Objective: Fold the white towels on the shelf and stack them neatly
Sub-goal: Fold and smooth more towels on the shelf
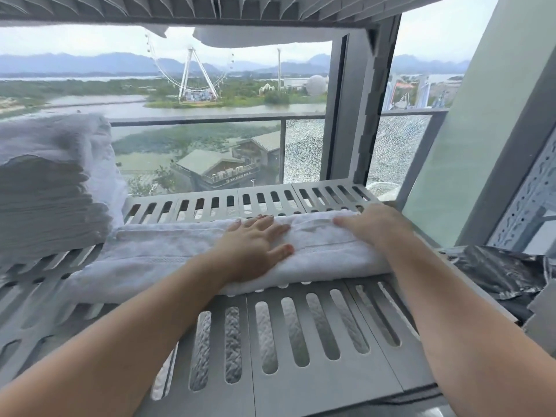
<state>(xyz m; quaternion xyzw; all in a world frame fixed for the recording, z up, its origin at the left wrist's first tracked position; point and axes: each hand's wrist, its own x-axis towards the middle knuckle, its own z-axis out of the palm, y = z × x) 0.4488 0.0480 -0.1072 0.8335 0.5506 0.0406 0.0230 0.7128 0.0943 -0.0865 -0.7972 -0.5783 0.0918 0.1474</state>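
Nearest is the gray shelf (316, 383) with long slots, and white cloth (233, 341) shows through the slots from below. On the shelf lies a folded white towel (168, 257), stretched from left to right. Both hands lie flat on it with straight fingers and grip nothing: the left hand (255, 245) in the middle, the right hand (373, 224) on the right end. A pile (51, 182) of towels sits on the shelf at the left. Far behind the glass stands a big wheel (192, 73).
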